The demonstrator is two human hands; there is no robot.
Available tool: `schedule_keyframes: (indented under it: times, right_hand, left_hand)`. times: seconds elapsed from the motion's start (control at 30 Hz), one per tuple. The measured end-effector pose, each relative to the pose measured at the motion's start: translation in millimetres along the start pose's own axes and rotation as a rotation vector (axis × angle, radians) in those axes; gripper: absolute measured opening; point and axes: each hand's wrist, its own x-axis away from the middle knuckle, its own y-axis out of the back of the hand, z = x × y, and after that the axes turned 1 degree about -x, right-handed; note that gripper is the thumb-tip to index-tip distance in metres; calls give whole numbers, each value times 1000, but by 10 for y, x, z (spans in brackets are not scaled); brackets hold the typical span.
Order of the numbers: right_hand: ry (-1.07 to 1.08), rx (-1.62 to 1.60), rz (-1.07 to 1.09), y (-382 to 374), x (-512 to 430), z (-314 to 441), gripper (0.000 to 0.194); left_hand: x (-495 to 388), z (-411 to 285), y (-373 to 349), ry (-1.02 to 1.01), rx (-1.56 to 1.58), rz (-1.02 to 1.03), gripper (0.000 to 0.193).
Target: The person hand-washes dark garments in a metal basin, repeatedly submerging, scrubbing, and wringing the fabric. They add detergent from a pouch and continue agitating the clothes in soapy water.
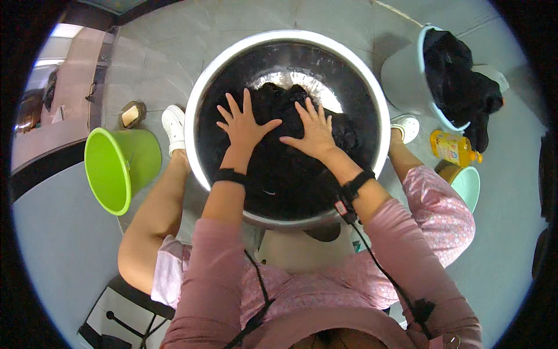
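A wide metal basin (283,35) stands between my legs with dark wet-looking fabric (287,179) heaped in it. My left hand (244,124) is spread flat over the left part of the cloth, fingers wide apart. To its right, my right hand (314,133) is also spread, with its thumb towards the left hand. Both hands hold nothing; whether the palms press on the fabric or hover just above it, I cannot tell. Bare shiny metal shows at the far side of the basin. Each wrist wears a black strap, with a cable at the right one.
A green bucket (146,161) lies tipped at left, near a soap bar (130,116) on a dish. At right, a pale bucket (403,78) holds black cloth (457,83) spilling over its rim. Close by are a yellow bottle (449,148) and a mint-coloured container (468,185).
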Motion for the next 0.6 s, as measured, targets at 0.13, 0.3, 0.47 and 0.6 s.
schedule_keyframes:
  times: [0.13,0.3,0.47,0.6]
  right_hand:
    - [-81,35,-13,-458,-340,-64,96]
    - [-77,51,160,-437,-829,-246,86]
    - [-54,-55,-76,-89,-1192,-332,97]
    - [-392,-150,131,-80,-1173,-455,112]
  left_hand:
    - [-283,93,-501,-10,-101,21,103]
    - [-592,6,-607,6,-174,-15,91]
    - [-954,-352,23,0,-417,425,92]
    - [-1172,-230,24,-377,-462,345,102]
